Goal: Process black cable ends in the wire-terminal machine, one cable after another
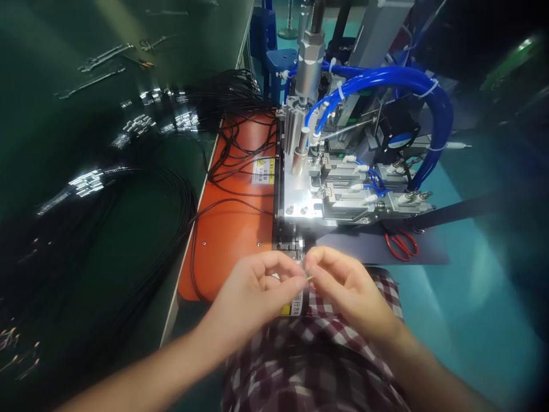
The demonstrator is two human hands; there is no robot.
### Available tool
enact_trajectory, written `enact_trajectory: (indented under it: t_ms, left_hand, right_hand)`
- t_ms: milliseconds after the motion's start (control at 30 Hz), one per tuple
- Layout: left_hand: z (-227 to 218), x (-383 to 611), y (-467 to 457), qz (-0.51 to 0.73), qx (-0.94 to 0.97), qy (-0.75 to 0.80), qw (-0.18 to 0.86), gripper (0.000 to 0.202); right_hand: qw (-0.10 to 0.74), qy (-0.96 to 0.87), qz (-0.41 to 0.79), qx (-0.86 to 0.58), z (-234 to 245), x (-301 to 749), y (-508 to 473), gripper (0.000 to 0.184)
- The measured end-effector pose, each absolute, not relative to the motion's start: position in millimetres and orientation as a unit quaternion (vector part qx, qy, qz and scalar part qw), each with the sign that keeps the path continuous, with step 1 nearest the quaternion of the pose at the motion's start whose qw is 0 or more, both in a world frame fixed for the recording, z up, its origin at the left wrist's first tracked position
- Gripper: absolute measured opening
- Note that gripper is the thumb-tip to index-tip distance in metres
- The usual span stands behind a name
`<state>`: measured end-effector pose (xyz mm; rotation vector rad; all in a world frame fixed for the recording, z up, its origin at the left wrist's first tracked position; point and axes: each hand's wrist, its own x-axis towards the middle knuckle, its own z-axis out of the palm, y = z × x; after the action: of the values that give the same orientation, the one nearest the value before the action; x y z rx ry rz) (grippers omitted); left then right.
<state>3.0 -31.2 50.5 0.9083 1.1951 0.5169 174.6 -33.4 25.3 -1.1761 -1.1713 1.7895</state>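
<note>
My left hand point(261, 286) is closed in a pinch, thumb against forefinger. Facing it, my right hand point(347, 283) pinches too, and the fingertips of both hands nearly meet. Between them shows a short bit of thin yellow-green wire point(309, 278). A red strand point(312, 287) peeks out just below the right fingertips. How these strands run on is hidden by my fingers. Right beyond the hands stands the metal end of a machine point(300, 200), and a label with yellow and white areas point(295, 304) sits under them.
An orange machine cover point(235, 229) on the left carries several loose black cables point(231, 191). Cable bundles with shiny ends point(88, 182) and wrenches point(105, 57) lie on the dark table. Blue air hoses point(441, 109) arch over the machine. Red-handled scissors point(402, 246) lie at right.
</note>
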Motion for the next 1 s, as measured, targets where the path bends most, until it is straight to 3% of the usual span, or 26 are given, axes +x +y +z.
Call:
enact_trajectory:
  t_ms: [133, 433, 1000]
  left_hand:
    - [50.9, 4.1, -29.7, 0.216, 0.404, 0.541, 0.705, 0.017]
    - [49.4, 7.6, -31.8, 0.278, 0.384, 0.551, 0.687, 0.015]
    - [44.8, 6.0, -31.0, 0.277, 0.360, 0.540, 0.709, 0.018]
  right_hand:
    - [0.343, -0.522, 0.645, -0.440, 26.5, 177.7, -28.8, 0.014]
    - [0.352, -0.464, 0.629, -0.515, 29.1, 172.6, -34.5, 0.017]
    - [0.404, -0.422, 0.625, -0.518, 24.7, 164.1, -38.4, 0.014]
